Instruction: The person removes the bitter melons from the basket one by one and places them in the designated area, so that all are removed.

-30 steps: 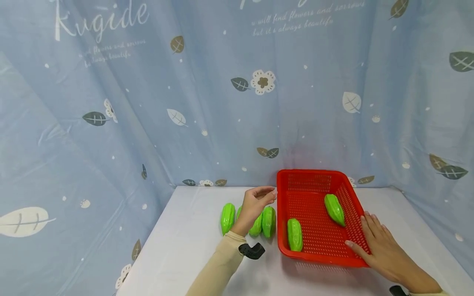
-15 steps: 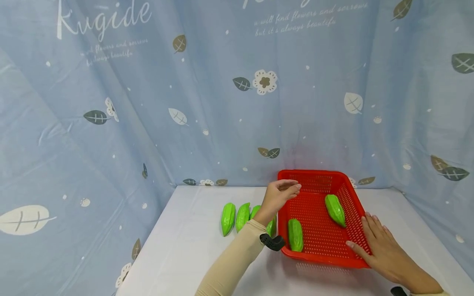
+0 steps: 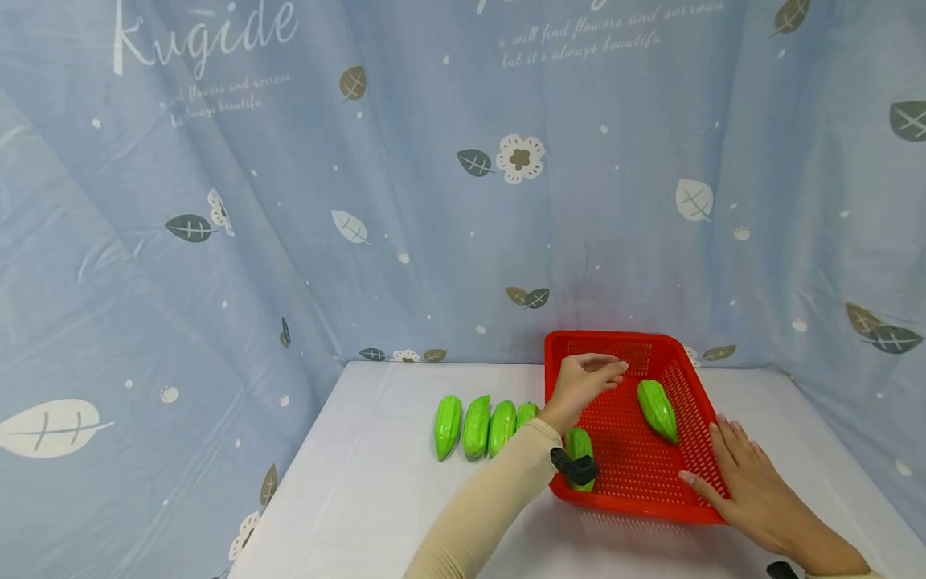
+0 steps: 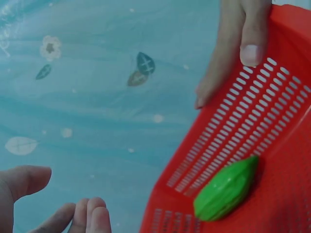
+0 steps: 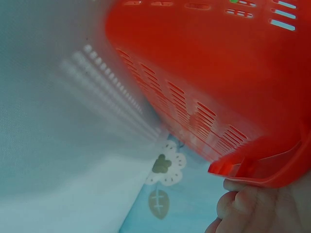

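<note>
My left hand [image 3: 584,384] hovers over the left part of the red perforated basket [image 3: 629,508], thumb and fingers loosely bent with nothing between them. My right hand [image 3: 752,492] holds the basket's right rim, its thumb on the inner side and its fingers along the outside. Inside the basket lies a glossy green, ribbed, pointed fruit [image 3: 658,412] near the right wall. A second green fruit [image 3: 579,442] sits at the left wall, partly hidden by the left wrist. In the left wrist view the far fruit [image 4: 226,189] shows clearly.
Several similar green fruits [image 3: 477,427] stand in a row on the white table [image 3: 362,482], left of the basket. The left forearm hides part of that row. A blue patterned curtain [image 3: 405,201] hangs behind the table and along its sides.
My empty left hand has moved right, from beside the basket's left wall to above its interior, uncovering part of the fruit row. My right hand and the basket stay in place.
</note>
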`<state>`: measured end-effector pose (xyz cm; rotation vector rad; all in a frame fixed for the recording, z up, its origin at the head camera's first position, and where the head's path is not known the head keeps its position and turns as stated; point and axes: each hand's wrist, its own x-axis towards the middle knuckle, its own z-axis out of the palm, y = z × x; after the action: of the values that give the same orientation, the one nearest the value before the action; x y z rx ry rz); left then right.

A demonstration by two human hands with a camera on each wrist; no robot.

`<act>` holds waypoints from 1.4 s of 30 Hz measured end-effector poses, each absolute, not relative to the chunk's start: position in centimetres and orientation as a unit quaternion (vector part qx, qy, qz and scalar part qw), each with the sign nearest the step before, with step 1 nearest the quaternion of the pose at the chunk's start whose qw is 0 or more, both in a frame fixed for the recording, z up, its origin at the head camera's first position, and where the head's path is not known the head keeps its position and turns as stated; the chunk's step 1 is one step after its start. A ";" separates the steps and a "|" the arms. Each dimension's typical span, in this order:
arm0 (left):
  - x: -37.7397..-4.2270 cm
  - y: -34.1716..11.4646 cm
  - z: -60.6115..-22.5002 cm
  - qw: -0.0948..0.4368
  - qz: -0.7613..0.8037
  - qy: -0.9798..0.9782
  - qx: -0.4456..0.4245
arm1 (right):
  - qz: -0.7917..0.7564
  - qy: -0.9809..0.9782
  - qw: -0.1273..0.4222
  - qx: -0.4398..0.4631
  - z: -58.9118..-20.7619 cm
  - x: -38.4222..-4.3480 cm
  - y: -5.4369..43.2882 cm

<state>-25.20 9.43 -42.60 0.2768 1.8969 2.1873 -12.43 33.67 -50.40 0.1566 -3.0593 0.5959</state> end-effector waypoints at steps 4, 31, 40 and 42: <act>-25.2 10.9 -42.8 0.114 0.739 0.658 0.084 | 0.189 -0.980 0.017 0.052 -50.5 -12.4 33.7; -26.8 16.5 -45.7 0.102 0.705 0.701 -0.031 | 0.184 -0.980 0.037 0.061 -50.3 -12.6 34.0; -26.0 17.4 -46.3 0.114 0.691 0.712 -0.054 | 0.187 -0.980 0.046 0.057 -50.9 -12.2 33.7; -25.8 17.6 -46.6 0.114 0.688 0.715 -0.055 | 0.188 -0.979 0.049 0.058 -51.1 -12.0 33.7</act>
<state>-25.77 17.63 -46.63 -0.1601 2.0956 2.0158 -12.03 33.74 -51.13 0.1758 -2.9831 0.5720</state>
